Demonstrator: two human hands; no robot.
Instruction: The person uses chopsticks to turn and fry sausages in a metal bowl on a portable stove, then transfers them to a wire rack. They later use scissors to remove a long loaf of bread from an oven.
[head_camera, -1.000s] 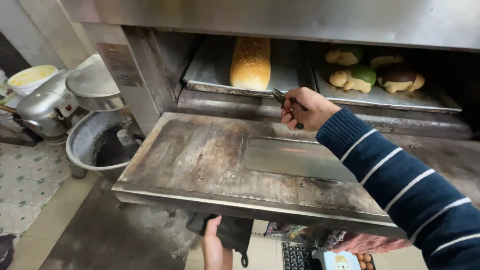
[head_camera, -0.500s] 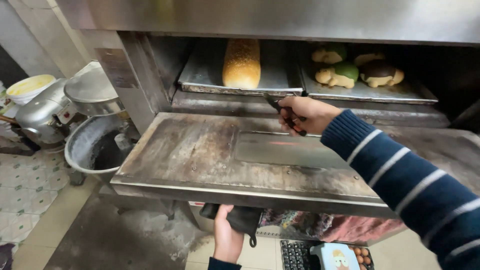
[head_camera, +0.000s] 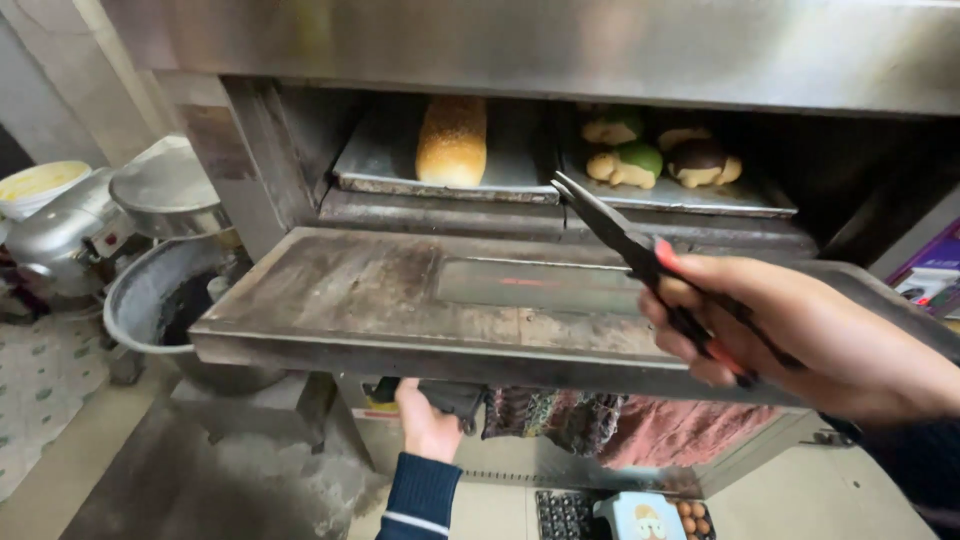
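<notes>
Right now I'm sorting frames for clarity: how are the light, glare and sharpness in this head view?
Head view: daylight-like light falls on the open grey metal oven door, with a pale sheen on its glass pane; the oven's right interior is in deep shadow; the golden long loaf is sharp; the right hand holding dark metal tongs looms large and slightly soft; straight edges bow from the wide lens.

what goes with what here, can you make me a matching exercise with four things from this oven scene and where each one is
Things:
1. loaf
2. tongs
3. left hand
4. green bun

Places:
a. under the open oven door, on a dark handle
b. on the right tray
c. in the right hand
d. on the left tray

Pairs: 1-d, 2-c, 3-a, 4-b
</notes>
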